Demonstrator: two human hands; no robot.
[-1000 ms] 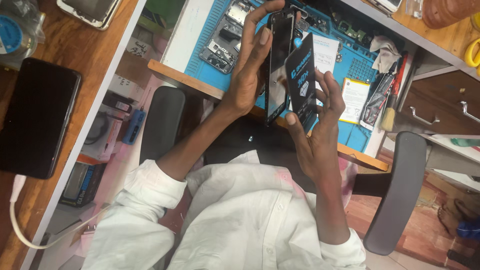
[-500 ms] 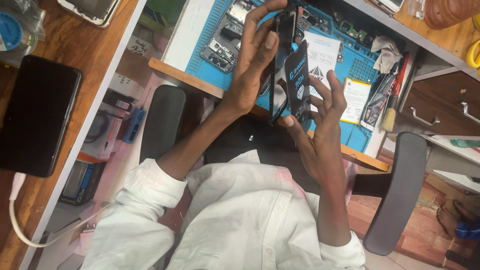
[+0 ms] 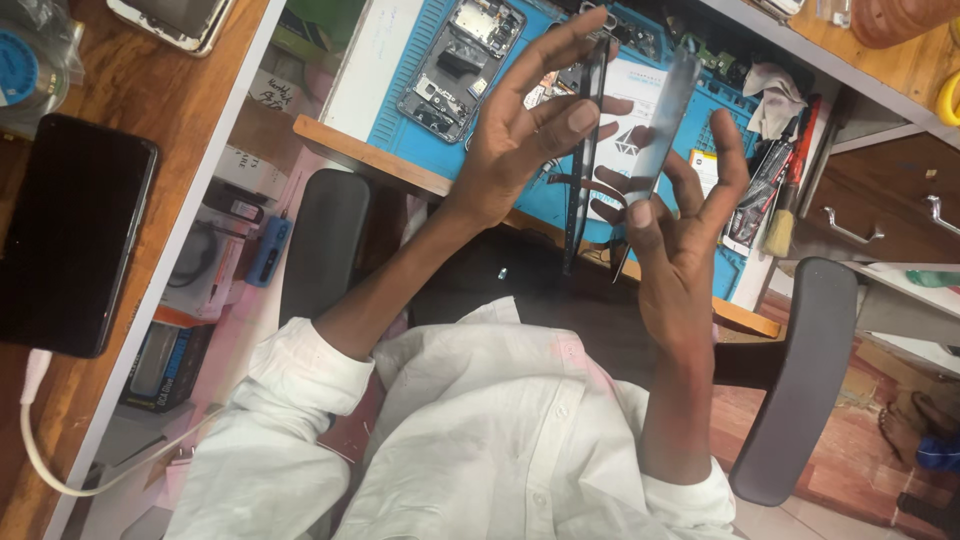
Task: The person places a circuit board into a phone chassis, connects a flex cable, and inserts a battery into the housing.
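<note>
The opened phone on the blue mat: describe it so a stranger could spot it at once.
Start at the blue work mat on the desk beyond the person's raised hands. Near its left edge lies the opened phone, back off, dark boards and metal shields showing. Unlike the intact black phone on the wooden surface at far left, its insides are exposed.

The thin panel point(image 3: 655, 130) is motion-blurred; the chair armrest point(image 3: 800, 380) hides the floor.

Black phone screen point(image 3: 75, 235) on left desk; white card point(image 3: 630, 110) on blue mat point(image 3: 405, 115)
</note>
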